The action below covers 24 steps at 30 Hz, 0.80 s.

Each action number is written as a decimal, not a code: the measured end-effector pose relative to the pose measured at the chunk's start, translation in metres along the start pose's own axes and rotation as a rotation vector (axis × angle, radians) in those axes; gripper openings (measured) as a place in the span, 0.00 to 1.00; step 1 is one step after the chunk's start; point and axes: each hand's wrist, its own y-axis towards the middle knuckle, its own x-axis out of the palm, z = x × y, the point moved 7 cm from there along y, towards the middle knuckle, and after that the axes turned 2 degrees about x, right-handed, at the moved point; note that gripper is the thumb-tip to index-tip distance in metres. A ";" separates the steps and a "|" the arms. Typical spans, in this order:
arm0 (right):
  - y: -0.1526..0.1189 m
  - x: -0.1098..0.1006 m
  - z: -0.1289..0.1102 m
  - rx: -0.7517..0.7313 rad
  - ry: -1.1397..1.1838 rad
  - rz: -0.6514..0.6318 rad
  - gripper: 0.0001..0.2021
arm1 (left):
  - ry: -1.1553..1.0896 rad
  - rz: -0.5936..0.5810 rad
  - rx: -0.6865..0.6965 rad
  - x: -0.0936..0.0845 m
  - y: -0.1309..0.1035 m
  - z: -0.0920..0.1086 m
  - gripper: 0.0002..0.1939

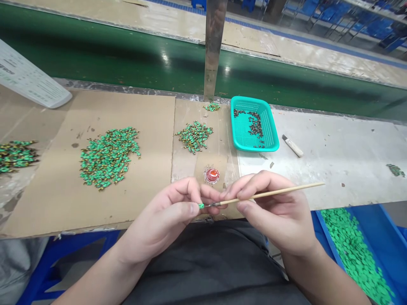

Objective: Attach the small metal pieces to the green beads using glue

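While flat brown cardboard (pixel 155 127) stretches near a perforated turquoise basket (pixel 271 127), the right hand (pixel 281 216) grips a slender wooden brush (pixel 274 193) and the left hand (pixel 167 218) pinches, half-hidden by its thumb, a small green piece (pixel 201 206) at the brush's tip.

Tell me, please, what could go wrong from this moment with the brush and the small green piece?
The left hand pinches the tiny green piece, which could slip out. The right hand holds the thin brush with its tip close to the piece, so a small shake might hit the wrong spot. The round red thing just beyond the hands might get bumped.
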 end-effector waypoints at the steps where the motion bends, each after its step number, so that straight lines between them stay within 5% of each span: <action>1: 0.000 0.001 -0.001 -0.005 -0.007 -0.002 0.12 | 0.011 -0.002 0.006 0.000 0.000 0.001 0.10; 24: -0.003 0.005 -0.011 -0.058 -0.056 -0.020 0.11 | 0.087 -0.018 0.026 0.000 -0.006 0.005 0.09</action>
